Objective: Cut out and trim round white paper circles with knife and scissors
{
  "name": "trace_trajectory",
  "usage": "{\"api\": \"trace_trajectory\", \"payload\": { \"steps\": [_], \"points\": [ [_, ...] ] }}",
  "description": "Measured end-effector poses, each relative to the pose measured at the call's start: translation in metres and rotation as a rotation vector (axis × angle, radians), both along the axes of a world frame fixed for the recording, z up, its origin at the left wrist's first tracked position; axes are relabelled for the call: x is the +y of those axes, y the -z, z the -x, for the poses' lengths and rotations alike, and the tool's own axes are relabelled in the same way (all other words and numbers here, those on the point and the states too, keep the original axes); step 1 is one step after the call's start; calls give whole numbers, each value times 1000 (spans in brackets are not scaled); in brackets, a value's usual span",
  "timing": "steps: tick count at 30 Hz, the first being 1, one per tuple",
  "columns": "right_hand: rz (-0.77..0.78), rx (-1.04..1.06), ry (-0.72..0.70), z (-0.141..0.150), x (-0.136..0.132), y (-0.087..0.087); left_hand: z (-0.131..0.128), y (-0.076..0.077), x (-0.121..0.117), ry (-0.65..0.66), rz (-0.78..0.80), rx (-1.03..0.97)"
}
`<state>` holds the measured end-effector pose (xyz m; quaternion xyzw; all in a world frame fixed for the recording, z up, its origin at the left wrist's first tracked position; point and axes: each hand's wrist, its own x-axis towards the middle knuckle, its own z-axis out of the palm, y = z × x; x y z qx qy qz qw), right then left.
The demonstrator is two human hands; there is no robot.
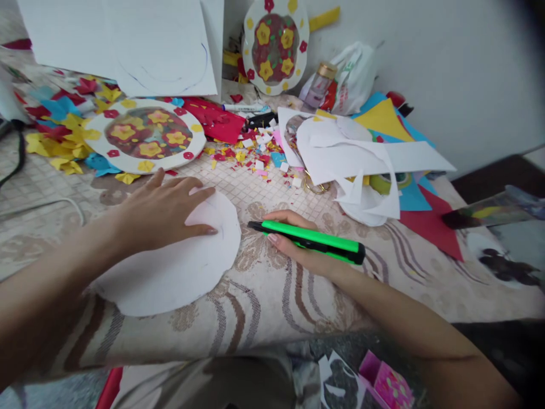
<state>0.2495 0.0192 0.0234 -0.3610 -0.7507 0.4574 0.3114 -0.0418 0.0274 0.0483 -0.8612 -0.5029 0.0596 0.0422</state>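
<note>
A white cut disc, roughly round with uneven edges, lies flat near the table's front edge. My left hand rests on its upper part with the fingers spread. To the right of the disc, my right hand grips a green utility knife with black ends, its tip pointing left toward the disc's edge. Whether the blade is out I cannot tell. Just beyond my left hand lies a white ring-shaped frame decorated with yellow and red paper flowers around a clear centre.
A second flower frame leans on the wall beside a gold-lidded jar. White paper offcuts and coloured sheets lie at right. Paper scraps litter the middle, folded flowers the left. A large white sheet stands behind.
</note>
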Motion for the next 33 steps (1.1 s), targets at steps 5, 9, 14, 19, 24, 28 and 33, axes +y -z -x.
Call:
{"api": "trace_trajectory", "payload": {
  "steps": [5,9,14,19,24,28,33],
  "points": [
    [-43,-28,7,3,-2,-2,-20,0,-16,-114,-87,196],
    [-128,-32,-25,5,-3,2,-28,1,-21,-177,-91,234],
    [-196,-26,-31,8,-2,9,-28,2,-22,-208,-42,219],
    [-280,-18,-37,10,-1,12,-29,3,-23,-230,-36,228],
    [-354,-55,-71,13,-1,10,-31,3,-23,-240,-21,224],
    [-422,-120,-90,15,-1,9,-32,1,-23,-279,24,182],
    [-405,-119,-42,11,-4,8,-33,0,-23,-310,46,156]
  ]
}}
